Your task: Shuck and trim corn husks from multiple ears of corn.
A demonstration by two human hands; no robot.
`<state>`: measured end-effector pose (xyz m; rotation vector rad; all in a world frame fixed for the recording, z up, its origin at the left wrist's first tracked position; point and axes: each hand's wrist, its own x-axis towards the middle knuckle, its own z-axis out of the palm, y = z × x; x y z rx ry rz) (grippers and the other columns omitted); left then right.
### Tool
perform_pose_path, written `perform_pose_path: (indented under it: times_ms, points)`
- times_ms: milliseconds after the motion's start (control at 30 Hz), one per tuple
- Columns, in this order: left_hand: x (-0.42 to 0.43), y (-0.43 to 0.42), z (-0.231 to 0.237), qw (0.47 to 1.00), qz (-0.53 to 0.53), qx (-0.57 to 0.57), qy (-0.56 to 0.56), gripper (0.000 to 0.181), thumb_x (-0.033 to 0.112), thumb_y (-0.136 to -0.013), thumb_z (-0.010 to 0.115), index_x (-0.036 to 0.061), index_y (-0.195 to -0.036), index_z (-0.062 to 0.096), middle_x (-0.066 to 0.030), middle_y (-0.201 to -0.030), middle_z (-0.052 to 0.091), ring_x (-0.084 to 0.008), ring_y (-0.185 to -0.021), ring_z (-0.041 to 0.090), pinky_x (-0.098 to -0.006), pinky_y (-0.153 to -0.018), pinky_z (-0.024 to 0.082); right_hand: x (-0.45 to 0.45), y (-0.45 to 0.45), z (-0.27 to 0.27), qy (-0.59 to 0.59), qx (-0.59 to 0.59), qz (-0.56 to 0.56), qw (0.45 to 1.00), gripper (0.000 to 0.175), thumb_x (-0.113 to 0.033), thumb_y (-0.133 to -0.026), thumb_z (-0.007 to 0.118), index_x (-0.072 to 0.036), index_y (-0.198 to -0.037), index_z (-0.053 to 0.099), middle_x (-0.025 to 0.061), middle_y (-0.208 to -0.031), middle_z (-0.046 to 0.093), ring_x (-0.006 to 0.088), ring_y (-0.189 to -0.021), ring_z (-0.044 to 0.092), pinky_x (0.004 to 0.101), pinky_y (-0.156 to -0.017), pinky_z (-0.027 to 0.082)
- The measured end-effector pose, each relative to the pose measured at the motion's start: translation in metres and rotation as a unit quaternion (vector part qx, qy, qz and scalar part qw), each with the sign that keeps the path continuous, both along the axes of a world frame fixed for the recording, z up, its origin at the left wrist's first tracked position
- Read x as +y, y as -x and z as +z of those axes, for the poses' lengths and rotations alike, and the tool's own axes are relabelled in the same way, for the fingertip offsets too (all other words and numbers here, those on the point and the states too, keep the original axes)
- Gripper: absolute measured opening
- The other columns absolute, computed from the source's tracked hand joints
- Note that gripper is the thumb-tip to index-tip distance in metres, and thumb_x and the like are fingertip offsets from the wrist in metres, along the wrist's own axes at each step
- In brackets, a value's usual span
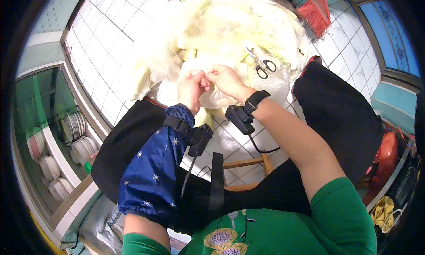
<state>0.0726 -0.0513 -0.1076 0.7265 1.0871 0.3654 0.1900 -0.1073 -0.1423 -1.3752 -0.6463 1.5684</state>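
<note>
My left hand [191, 89], below a blue snowflake-print sleeve cover, has its fingers curled in. My right hand [229, 84] meets it with thumb and forefinger pinched together. Between and under the fingertips is a thin white plastic bag [215, 99], gripped by both hands; glare hides its exact folds. A pair of scissors [261, 63] with black handles lies right of my right hand, blades partly apart. It rests on a wide heap of pale plastic sheeting [279, 26], which holds yellowish-green pieces, too washed out to name.
White floor tiles [103, 32] surround the heap. A red-bristled broom [313, 14] is at the upper right. Plates [73, 125] and bowls stand in a cabinet at left. Below my hands is a wooden stool frame [244, 163]. A dark strap and cables hang near my wrists.
</note>
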Motion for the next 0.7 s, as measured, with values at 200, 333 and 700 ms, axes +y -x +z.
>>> perform_pose_path:
  times_ms: [200,333,700]
  points:
    - [-0.006,-0.002,0.018,0.982,0.111,0.118,-0.097,0.015,0.012,-0.091,0.051,0.0004,-0.098,0.056,-0.008,-0.084,0.063,-0.0147,-0.074,0.059,-0.0274,-0.067,0.047,0.007,0.003,0.02,0.102,-0.006,-0.007,0.995,0.019,-0.011,-0.088,0.051,0.0,-0.102,0.06,0.0037,-0.086,0.061,0.0127,-0.075,0.056,0.0272,-0.071,0.046]
    - [-0.001,-0.01,0.007,0.97,0.071,0.096,-0.211,0.018,0.012,-0.089,0.054,-0.0011,-0.1,0.061,-0.0077,-0.091,0.064,-0.0137,-0.081,0.059,-0.0261,-0.073,0.047,0.004,0.002,0.009,0.015,-0.149,0.045,0.988,0.023,-0.014,-0.089,0.05,0.001,-0.101,0.063,0.0067,-0.09,0.064,0.0152,-0.082,0.058,0.0295,-0.075,0.046]
    - [0.029,0.012,0.0,0.932,-0.119,0.208,-0.272,0.032,0.017,-0.083,0.061,-0.0016,-0.109,0.059,-0.0121,-0.096,0.065,-0.0118,-0.074,0.06,-0.0277,-0.069,0.049,0.003,-0.008,0.003,0.015,-0.081,0.099,0.992,0.023,-0.022,-0.088,0.053,-0.002,-0.083,0.064,0.004,-0.073,0.06,0.0124,-0.067,0.056,0.0259,-0.063,0.047]
